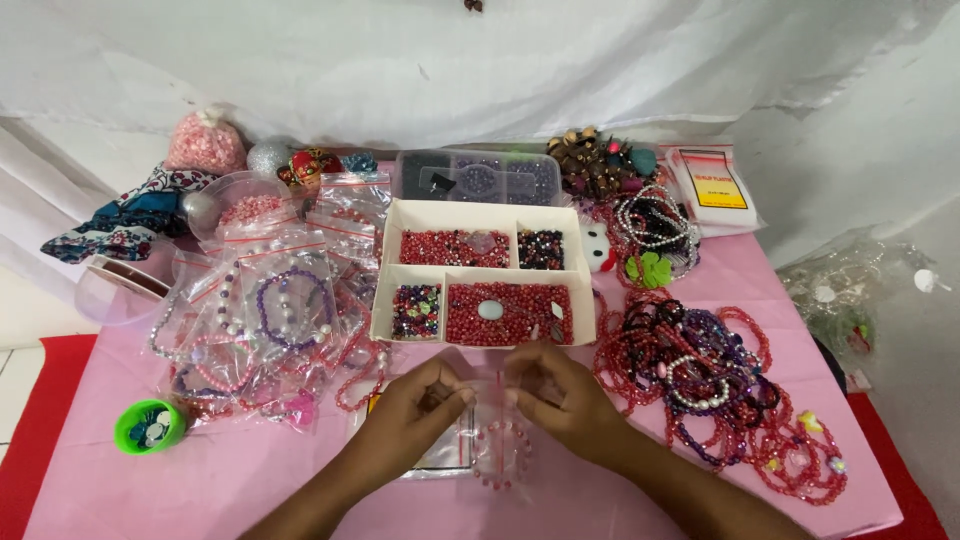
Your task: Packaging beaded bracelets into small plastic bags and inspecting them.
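Observation:
My left hand [415,412] and my right hand [555,395] meet over the pink table cover, each pinching the top edge of a small clear zip bag [490,440]. Inside the bag lies a pink bead bracelet [500,455]. The bag hangs between my fingertips, just in front of a white divided box [480,210] filled with red, dark and mixed beads. More clear bags [432,455] lie flat under my left hand.
A heap of bagged bracelets [270,310] lies at left, with a green cup [148,427] near it. Loose red and purple bracelets [700,370] pile up at right. A clear bead case [478,177], ornaments and a bag of pink beads [205,143] stand at the back.

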